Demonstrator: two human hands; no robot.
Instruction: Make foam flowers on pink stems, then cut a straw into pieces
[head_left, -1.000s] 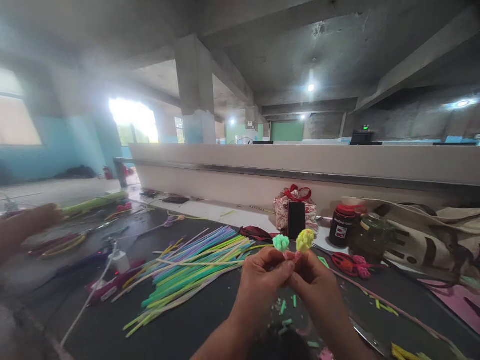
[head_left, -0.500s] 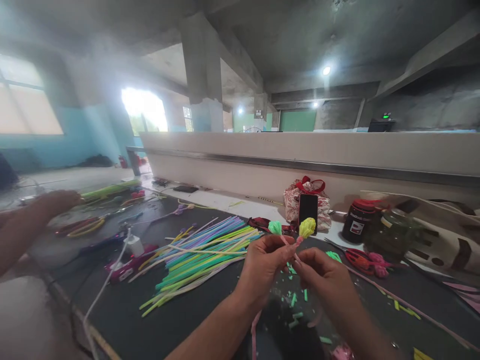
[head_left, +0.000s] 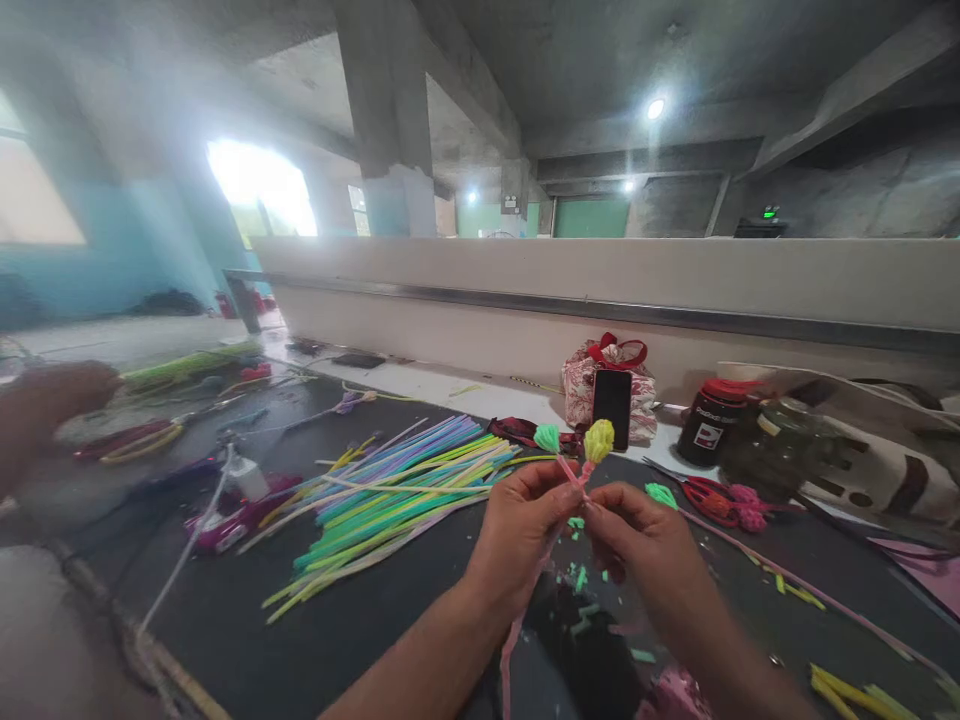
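Note:
Two pipe-cleaner flowers on pink stems are held up in front of me, one with a green head [head_left: 547, 438], the other with a yellow head [head_left: 599, 440]. Their stems cross just below the heads. My left hand [head_left: 517, 535] pinches the stems at the crossing, thumb against fingers. My right hand [head_left: 637, 535] grips the same pink stems from the other side, its fingertips close to the left thumb. A long pink stem [head_left: 508, 650] hangs below my left hand. Green clippings [head_left: 581, 578] lie on the dark table beneath my hands.
Left of my hands is a heap of coloured pipe cleaners [head_left: 390, 510]. Behind stand a phone [head_left: 612, 410], a patterned bag [head_left: 577, 385] and a black jar [head_left: 711, 425]. Scissors [head_left: 709, 500] lie right. A glue gun [head_left: 240, 510] with its cord and another person's arm [head_left: 52, 410] are at left.
The camera view has shifted slightly. The pink stems now cross more plainly below the two heads, and my right fingers have moved in at the crossing. The other person's arm has drawn back leftward.

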